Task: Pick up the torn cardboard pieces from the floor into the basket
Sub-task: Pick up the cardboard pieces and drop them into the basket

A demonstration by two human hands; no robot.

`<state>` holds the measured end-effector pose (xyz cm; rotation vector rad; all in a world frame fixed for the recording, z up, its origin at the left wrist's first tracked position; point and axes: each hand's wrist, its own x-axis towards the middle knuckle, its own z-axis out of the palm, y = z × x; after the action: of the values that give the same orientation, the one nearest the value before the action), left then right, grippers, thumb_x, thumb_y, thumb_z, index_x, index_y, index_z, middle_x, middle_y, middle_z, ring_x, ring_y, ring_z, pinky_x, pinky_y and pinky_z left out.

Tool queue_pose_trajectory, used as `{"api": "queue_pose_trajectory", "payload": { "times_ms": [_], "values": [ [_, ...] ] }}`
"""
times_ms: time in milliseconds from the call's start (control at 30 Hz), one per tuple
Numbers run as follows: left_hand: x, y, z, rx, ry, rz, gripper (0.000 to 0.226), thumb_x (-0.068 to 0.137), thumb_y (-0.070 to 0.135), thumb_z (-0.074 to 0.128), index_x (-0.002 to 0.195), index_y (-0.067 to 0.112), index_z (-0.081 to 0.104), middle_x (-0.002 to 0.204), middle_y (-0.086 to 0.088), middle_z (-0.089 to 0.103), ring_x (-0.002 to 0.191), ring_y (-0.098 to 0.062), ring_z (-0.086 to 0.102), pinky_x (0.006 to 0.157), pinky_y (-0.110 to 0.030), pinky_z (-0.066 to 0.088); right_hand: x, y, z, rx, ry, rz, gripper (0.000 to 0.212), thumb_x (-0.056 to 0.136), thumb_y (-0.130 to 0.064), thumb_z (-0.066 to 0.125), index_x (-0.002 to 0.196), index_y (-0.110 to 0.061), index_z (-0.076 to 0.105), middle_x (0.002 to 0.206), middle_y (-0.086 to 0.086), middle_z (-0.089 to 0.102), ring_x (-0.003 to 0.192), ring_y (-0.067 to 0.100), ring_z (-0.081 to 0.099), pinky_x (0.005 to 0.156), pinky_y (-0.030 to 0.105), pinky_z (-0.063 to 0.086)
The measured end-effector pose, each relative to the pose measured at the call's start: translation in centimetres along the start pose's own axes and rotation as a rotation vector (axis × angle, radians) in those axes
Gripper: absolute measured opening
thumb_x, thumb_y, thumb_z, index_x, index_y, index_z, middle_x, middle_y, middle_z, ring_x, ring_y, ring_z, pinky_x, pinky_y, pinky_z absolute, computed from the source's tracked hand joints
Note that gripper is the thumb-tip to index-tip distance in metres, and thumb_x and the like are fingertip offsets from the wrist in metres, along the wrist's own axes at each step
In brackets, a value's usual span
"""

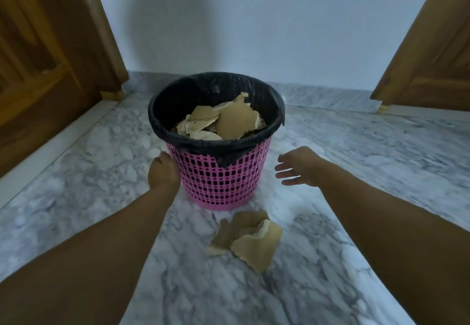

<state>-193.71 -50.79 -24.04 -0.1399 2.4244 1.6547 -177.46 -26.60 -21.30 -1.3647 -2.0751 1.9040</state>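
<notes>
- Head view, basket: pink mesh basket w/ black liner is standing upright on the marble floor, approx centre of frame, wall behind.
- Done so far: several torn cardboard pieces are already lying inside the basket, piled above the liner's lower part, so most of the job is looking finished.
- Left to do: a small overlapping pile of floor pieces is lying just in front of the basket base, nearer the person; at least 2–3 bits, exact count hard to tell.
- Left hand is touching the basket's left side near the liner edge; fingers are hidden behind the hand, so can't tell if it's gripping the basket or holding a scrap.
- Right hand is hovering right of the basket, fingers spread & relaxed, holding nothing, not touching it.
- Judgement: one more pickup of the front pile prob. finishes it.
</notes>
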Motion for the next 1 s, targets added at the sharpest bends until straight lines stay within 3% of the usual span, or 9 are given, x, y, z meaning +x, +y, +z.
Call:
{"api": "queue_pose_trajectory", "payload": {
  "times_ms": [67,133,233,300,433,533,767,900,1000],
  "values": [
    [-1.0,-1.6,0.7,0.198,-0.106,0.032,0.035,0.101,0.018,0.035,0.067,0.016,0.045,0.085,-0.005,0.051,0.112,-0.037,0.054,0.092,-0.039,0.043,0.2,1.8,0.7,-0.098,-0.025,0.023,0.032,0.094,-0.015,0.063,0.117,0.007,0.059,0.108,0.021,0.067,0.086,0.033,0.069,0.075,0.044,0.059],
    [-2.4,-3.2,1.3,0.411,-0.265,0.074,0.034,0.095,0.017,0.044,0.062,0.018,0.04,0.071,-0.002,0.046,0.093,-0.034,0.057,0.075,-0.035,0.042,0.4,3.4,1.7,-0.224,-0.045,0.036,0.032,0.091,-0.015,0.068,0.114,0.007,0.062,0.108,0.02,0.068,0.088,0.032,0.069,0.076,0.043,0.059],
    [-3.6,-6.9,3.0,0.632,-0.518,0.131,0.004,0.088,0.016,0.056,0.085,0.017,0.059,0.096,-0.008,0.058,0.106,-0.031,0.058,0.076,-0.025,0.038,0.9,6.6,3.3,-0.469,-0.093,0.056,0.032,0.088,-0.015,0.071,0.113,0.004,0.065,0.11,0.019,0.07,0.098,0.031,0.07,0.08,0.044,0.06],
    [-3.9,-9.5,4.0,0.694,-0.572,0.127,0.03,0.087,0.021,0.063,0.115,0.014,0.055,0.117,-0.008,0.052,0.111,-0.024,0.052,0.083,-0.022,0.037,1.1,8.6,4.2,-0.658,-0.113,0.056,0.038,0.086,-0.017,0.074,0.117,0.001,0.064,0.114,0.019,0.067,0.103,0.033,0.068,0.083,0.045,0.059],
    [-4.4,-13.3,7.0,0.836,-0.585,0.209,0.048,0.089,0.044,0.055,0.121,0.008,0.051,0.125,-0.008,0.052,0.113,-0.028,0.051,0.098,-0.036,0.045,2.2,12.7,5.6,-0.941,-0.102,-0.016,0.065,0.077,-0.034,0.081,0.128,-0.002,0.056,0.128,0.016,0.057,0.114,0.031,0.057,0.091,0.04,0.052],
    [-4.8,-14.6,8.7,1.12,-0.628,0.354,0.049,0.088,0.037,0.052,0.128,0.009,0.048,0.131,-0.013,0.044,0.118,-0.036,0.042,0.099,-0.04,0.037,3.3,15.3,6.6,-1.034,-0.071,-0.07,0.089,0.067,-0.044,0.086,0.138,-0.011,0.043,0.134,0.012,0.05,0.12,0.03,0.051,0.097,0.041,0.047],
    [-5.2,-14.6,9.4,0.8,-0.477,0.199,0.05,0.093,0.033,0.053,0.128,-0.002,0.043,0.129,-0.015,0.053,0.119,-0.031,0.052,0.096,-0.035,0.043,4.1,17.7,5.8,-1.02,-0.052,-0.036,0.091,0.055,-0.049,0.09,0.126,-0.016,0.044,0.123,0.01,0.052,0.106,0.027,0.051,0.085,0.035,0.043],
    [-4.9,-13.2,8.9,0.619,-0.638,0.174,0.031,0.08,0.04,0.065,0.093,0.012,0.062,0.102,-0.005,0.063,0.1,-0.022,0.061,0.088,-0.032,0.048,4.1,17.1,3.4,-1.115,-0.126,-0.029,0.074,0.07,-0.039,0.084,0.127,-0.012,0.045,0.129,0.01,0.055,0.116,0.029,0.053,0.082,0.031,0.039],
    [-3.0,-14.4,10.8,0.645,-0.697,0.214,0.048,0.068,0.036,0.059,0.107,0.008,0.062,0.114,-0.012,0.064,0.108,-0.029,0.06,0.092,-0.044,0.052,3.9,17.2,2.2,-1.211,-0.138,-0.014,0.073,0.07,-0.041,0.082,0.125,-0.014,0.042,0.126,0.01,0.054,0.109,0.029,0.054,0.084,0.036,0.046]
  ]
}}
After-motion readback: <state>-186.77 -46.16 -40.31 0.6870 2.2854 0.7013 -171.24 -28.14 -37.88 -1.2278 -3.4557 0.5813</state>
